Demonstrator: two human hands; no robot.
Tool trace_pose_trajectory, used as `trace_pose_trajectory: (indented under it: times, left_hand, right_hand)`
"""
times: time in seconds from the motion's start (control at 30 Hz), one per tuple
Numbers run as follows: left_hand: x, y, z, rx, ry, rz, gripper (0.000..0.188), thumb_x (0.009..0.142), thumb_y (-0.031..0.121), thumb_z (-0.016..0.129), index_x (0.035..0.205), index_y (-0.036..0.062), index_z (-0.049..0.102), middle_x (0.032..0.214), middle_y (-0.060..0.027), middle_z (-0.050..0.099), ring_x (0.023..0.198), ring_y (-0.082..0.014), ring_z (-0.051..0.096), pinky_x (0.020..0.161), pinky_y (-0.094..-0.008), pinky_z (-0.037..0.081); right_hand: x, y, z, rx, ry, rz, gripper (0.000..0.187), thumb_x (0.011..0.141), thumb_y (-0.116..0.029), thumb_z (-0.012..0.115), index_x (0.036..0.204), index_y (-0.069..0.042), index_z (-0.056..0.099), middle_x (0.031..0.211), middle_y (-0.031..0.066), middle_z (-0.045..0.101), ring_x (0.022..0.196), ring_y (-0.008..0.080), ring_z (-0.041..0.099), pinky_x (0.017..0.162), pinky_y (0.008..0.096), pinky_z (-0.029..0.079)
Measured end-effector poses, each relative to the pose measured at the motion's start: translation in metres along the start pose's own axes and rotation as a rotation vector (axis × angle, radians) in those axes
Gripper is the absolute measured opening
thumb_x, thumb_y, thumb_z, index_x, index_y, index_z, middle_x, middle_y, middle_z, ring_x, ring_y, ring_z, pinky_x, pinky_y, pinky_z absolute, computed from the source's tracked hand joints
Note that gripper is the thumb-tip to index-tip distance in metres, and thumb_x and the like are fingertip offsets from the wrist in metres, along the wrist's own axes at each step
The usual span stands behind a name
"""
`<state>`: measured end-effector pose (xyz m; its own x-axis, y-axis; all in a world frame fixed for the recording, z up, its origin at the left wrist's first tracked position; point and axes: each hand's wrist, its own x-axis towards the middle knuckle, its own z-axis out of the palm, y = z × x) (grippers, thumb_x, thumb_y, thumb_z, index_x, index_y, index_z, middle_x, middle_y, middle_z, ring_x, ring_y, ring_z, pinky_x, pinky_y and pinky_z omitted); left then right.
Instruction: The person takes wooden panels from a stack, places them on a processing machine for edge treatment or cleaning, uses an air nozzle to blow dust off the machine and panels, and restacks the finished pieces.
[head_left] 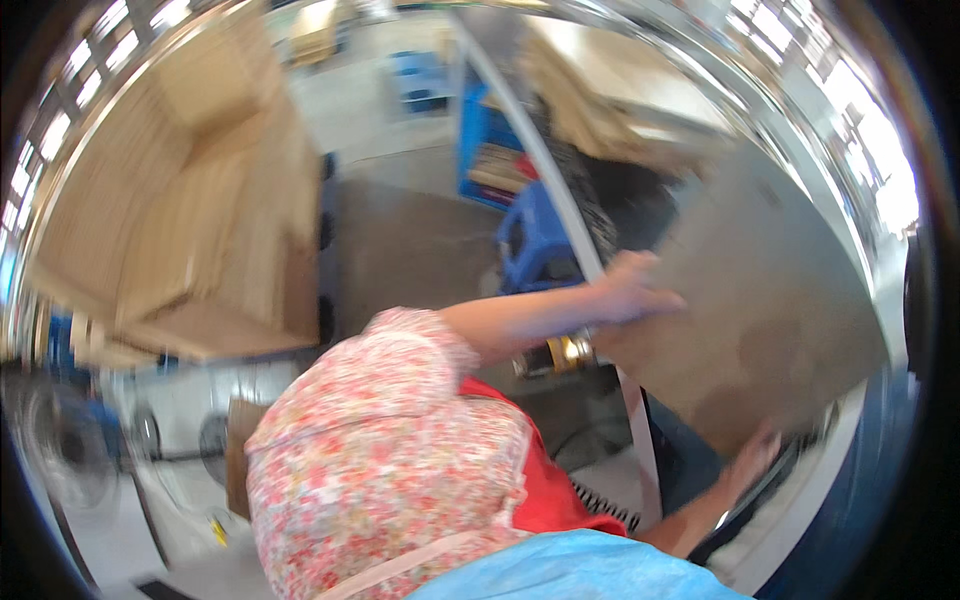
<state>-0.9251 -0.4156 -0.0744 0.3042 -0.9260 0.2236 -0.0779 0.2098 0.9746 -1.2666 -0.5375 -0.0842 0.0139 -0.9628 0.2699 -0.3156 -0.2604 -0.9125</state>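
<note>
the picture is blurred and tilted, so fine detail is lost. both hands are on a large grey board [770,300] that fills the right of the view, held up on a slant with its upper edge toward a bright metal rail and its lower corner down near the person's lap. the left hand [632,290], coming out of a flowered sleeve [380,420], lies flat on the board's left edge, fingers spread over the face and thumb seemingly under; whether it is truly clamped around the edge cannot be told through the blur. the right hand [752,458] is at the lower edge, fingers pressed up against the board from beneath, more propping than pinching as far as one can see.

the board looks thin, flat and stiff, with a dull matte face that should not slip much; by its spread it is likely awkward more than heavy, prone to swing or flex if held at one side only. the sound hold seems to be two edges well apart, one high and one low, much as the hands sit now.

behind it stand a blue stool [535,240], a blue rack [485,150], and pale wooden sheets [190,200] stacked at left
</note>
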Motion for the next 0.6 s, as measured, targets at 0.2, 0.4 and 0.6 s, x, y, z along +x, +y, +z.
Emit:
trace_pose_trajectory:
  times: [0.2,0.4,0.6]
  left_hand:
    - [0.03,-0.037,0.01,-0.163,-0.147,0.327,0.046,0.074,0.026,0.078,0.109,0.0012,0.061,0.102,-0.0093,0.065,0.096,-0.0186,0.061,0.085,-0.0326,0.049]
    - [0.033,-0.037,0.002,-0.122,-0.128,0.252,0.043,0.077,0.025,0.076,0.111,0.0033,0.06,0.099,-0.0092,0.066,0.096,-0.0172,0.061,0.086,-0.0328,0.048]
    - [0.041,0.01,-0.012,-0.055,-0.269,0.255,0.055,0.091,0.031,0.057,0.135,0.0048,0.037,0.131,-0.014,0.044,0.121,-0.0219,0.042,0.1,-0.0363,0.037]
  right_hand:
    - [-0.004,0.076,-0.008,-0.008,0.112,0.049,0.061,0.095,-0.043,0.046,0.133,0.004,0.038,0.137,0.0185,0.04,0.12,0.0278,0.043,0.102,0.04,0.033]
    - [0.012,0.095,-0.007,0.044,0.066,-0.033,0.057,0.096,-0.036,0.047,0.13,0.009,0.04,0.13,0.0219,0.046,0.115,0.0296,0.046,0.099,0.0379,0.035]
    - [-0.02,0.014,-0.02,-0.153,-0.02,-0.164,0.053,0.097,-0.029,0.045,0.133,0.009,0.036,0.131,0.0188,0.047,0.117,0.0277,0.044,0.101,0.036,0.033]
